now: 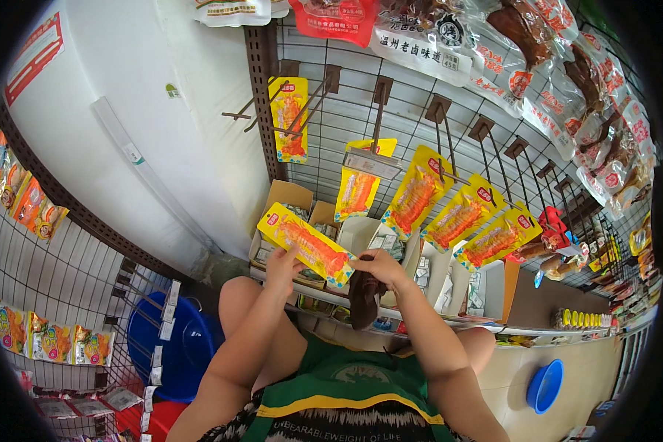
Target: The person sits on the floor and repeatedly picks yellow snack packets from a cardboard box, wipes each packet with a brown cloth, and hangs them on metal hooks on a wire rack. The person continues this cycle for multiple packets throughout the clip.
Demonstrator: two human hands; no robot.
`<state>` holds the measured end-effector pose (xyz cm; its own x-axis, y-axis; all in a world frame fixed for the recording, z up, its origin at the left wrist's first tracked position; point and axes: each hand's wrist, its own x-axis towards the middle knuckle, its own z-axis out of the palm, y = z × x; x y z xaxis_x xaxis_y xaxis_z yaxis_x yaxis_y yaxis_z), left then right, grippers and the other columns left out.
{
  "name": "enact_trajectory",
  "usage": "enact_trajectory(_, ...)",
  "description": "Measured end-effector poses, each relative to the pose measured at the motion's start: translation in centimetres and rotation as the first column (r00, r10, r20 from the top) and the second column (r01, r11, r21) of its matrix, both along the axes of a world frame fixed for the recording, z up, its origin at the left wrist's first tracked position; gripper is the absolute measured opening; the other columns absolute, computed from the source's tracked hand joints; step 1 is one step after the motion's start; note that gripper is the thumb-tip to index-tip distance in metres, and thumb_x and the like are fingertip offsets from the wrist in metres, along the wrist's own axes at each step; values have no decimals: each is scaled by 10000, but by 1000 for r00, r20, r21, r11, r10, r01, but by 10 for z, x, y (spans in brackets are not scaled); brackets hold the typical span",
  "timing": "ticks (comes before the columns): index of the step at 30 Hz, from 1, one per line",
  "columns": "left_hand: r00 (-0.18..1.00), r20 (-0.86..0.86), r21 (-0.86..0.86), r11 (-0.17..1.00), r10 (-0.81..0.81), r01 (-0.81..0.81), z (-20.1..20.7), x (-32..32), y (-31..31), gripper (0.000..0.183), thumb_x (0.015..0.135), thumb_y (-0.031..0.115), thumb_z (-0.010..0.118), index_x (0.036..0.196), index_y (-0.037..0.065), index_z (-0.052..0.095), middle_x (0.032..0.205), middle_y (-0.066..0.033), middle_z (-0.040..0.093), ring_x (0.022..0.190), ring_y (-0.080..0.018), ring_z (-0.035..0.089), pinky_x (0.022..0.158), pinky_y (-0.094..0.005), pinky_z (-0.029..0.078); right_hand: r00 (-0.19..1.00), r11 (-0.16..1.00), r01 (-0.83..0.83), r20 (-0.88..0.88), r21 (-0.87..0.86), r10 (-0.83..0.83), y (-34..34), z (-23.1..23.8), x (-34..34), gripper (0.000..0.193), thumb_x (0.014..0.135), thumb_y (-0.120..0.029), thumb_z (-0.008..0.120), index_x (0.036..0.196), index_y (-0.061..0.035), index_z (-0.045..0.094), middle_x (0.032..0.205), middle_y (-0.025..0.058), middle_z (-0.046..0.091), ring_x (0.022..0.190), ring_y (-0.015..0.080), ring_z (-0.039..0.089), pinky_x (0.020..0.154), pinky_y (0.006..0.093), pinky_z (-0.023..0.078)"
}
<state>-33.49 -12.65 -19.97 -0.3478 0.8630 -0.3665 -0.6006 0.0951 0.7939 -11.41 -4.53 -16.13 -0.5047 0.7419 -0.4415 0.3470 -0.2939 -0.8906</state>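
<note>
A yellow snack packet (307,243) with an orange shrimp-like picture or filling is stretched tilted between my hands, in front of the wire rack. My left hand (281,269) pinches its lower left edge. My right hand (383,267) grips the packet's right end, and a dark brown cloth-like piece (365,300) hangs beneath its fingers. Beyond my hands, matching packets hang from metal hooks: a single yellow packet (289,125) at the left, a middle packet (357,193) behind a price-tag holder, and several more to the right, including a hanging packet (418,193).
Open cardboard boxes (486,289) of small packets stand under the hooks. Bare hook prongs (239,116) stick out at the left. Clear bags of dark meat (527,37) hang overhead. A large blue tub (171,346) stands left of my knees; a blue basin (545,386) lies on the floor right.
</note>
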Motion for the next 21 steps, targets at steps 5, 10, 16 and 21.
enact_trajectory(5, 990, -121, -135, 990, -67, 51, -16, -11, 21, 218, 876, 197, 567, 964, -1, 545, 839, -91, 632, 657, -141, 622, 512, -252, 461, 987, 980, 1, 157, 199, -33, 34, -16, 3, 261, 701, -231, 728, 782, 4, 648, 697, 27, 591, 619, 100, 508, 574, 253, 425)
enact_trajectory(10, 945, -272, -263, 959, -182, 109, -17, -14, 24, 262, 887, 231, 546, 821, -21, 570, 671, -94, 611, 471, -137, 559, 415, -257, 411, 969, 958, -31, 242, 287, -41, 47, -23, 7, 240, 709, -234, 702, 763, -7, 641, 691, 40, 597, 627, 117, 520, 596, 281, 430)
enact_trajectory(16, 828, -488, -283, 948, -276, 149, -23, -14, 23, 344, 881, 251, 548, 699, -40, 570, 554, -94, 574, 393, -143, 517, 373, -276, 394, 917, 919, -136, 397, 369, -23, 50, -27, 10, 319, 719, -298, 673, 838, -4, 651, 753, 120, 633, 704, 230, 597, 660, 329, 463)
enact_trajectory(21, 789, -534, -300, 941, -304, 159, -29, -16, 23, 344, 862, 263, 574, 711, -47, 571, 524, -86, 553, 369, -141, 499, 367, -283, 395, 889, 896, -177, 458, 407, -33, 43, -14, 10, 354, 710, -307, 666, 891, -3, 655, 818, 162, 652, 772, 293, 630, 712, 343, 483)
